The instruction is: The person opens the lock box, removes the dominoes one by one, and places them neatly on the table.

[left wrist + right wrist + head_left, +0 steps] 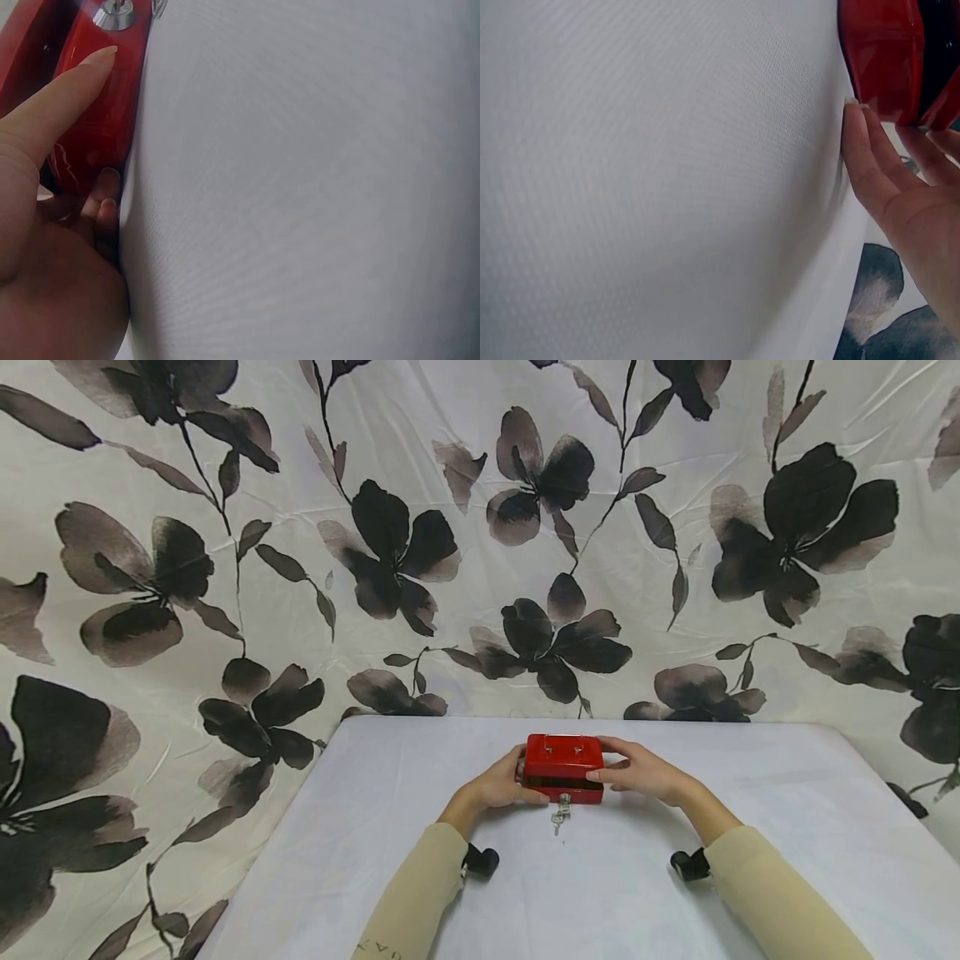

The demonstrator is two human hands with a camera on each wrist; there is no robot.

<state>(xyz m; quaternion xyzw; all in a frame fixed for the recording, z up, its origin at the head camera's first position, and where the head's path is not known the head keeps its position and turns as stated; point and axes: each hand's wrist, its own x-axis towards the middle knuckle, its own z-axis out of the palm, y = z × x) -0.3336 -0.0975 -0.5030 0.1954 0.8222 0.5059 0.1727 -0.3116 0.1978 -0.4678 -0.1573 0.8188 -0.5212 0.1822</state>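
Note:
A small red cash box [562,750] sits on the white table, its lid raised slightly so a dark gap shows along the front. Keys [557,819] hang from the lock [114,18] on its front face. My left hand [497,781] grips the box's left end, thumb [66,101] laid along the front beside the lock and the other fingers at the side, near the tabletop. On the right, my right hand [647,772] holds the other end, with its thumb at the lid's front corner. In the right wrist view its fingers [866,154] touch the box's end.
The white-covered table [600,893] extends all round the box. Behind it hangs a pale cloth [465,410] with dark printed flowers. Black wrist straps with camera mounts [480,862] sit on both forearms, just above the tabletop.

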